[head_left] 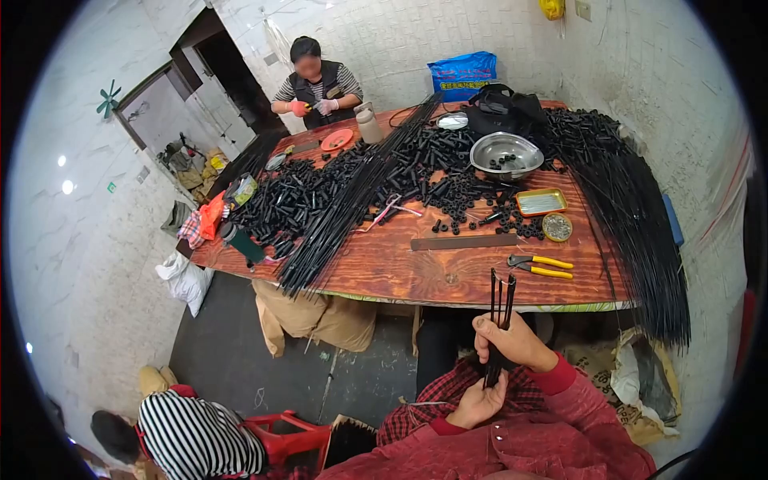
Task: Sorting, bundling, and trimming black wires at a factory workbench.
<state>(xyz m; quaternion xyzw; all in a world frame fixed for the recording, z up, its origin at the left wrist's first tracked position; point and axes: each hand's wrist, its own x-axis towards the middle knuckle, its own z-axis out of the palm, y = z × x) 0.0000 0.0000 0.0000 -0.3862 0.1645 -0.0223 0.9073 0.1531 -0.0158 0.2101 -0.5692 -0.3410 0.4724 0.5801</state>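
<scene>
Just beyond the table's near edge, a few thin black rods (501, 296) stand upright in my grip, their upper ends spread slightly apart. My right hand (516, 342) wraps around them at mid-length, thumb pressed against them. Lower down, my left hand (480, 402) closes around their bottom ends, which its fingers partly hide. Nearest on the table lie pliers (550, 271) with yellow handles and a dark head. Behind these are a flat brown strip (464, 242), a round tin (557, 227) of small pieces and a yellow-rimmed tray (522, 213) holding thin pale rods.
Heaps of short black tubes (280, 192) and black rings (456, 204) cover much of the reddish wooden table (376, 268). Long black rods (344, 212) lie across it; more hang over its right edge. A metal bowl (486, 162) stands farther back. Two other people sit nearby.
</scene>
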